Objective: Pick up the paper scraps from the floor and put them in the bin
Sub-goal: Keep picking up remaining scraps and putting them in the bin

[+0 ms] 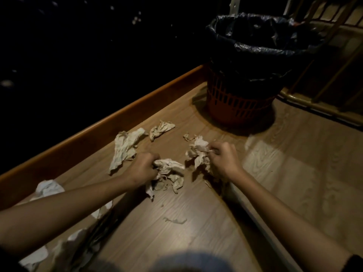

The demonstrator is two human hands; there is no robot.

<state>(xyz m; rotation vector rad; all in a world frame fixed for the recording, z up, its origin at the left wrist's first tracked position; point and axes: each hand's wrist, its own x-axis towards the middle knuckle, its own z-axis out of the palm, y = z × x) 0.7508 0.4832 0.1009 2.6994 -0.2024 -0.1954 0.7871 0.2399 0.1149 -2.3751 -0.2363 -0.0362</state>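
Crumpled paper scraps lie on the wooden floor. My left hand (144,166) is closed on a crumpled wad (170,173) at the centre. My right hand (224,160) grips another crumpled scrap (197,152) just to the right. A long scrap (123,149) and a smaller one (161,128) lie beyond my left hand. A tiny piece (188,136) sits near the right scrap, and a thin shred (175,220) lies closer to me. More white paper (49,188) lies under my left forearm. The orange slatted bin (241,99), lined with a black bag (261,36), stands beyond my right hand.
A wooden skirting board (117,118) runs diagonally along the dark wall on the left. Metal furniture legs and a rail (306,105) stand right of the bin. More paper (64,250) lies at the lower left. Something blue and blurred (193,262) fills the bottom edge.
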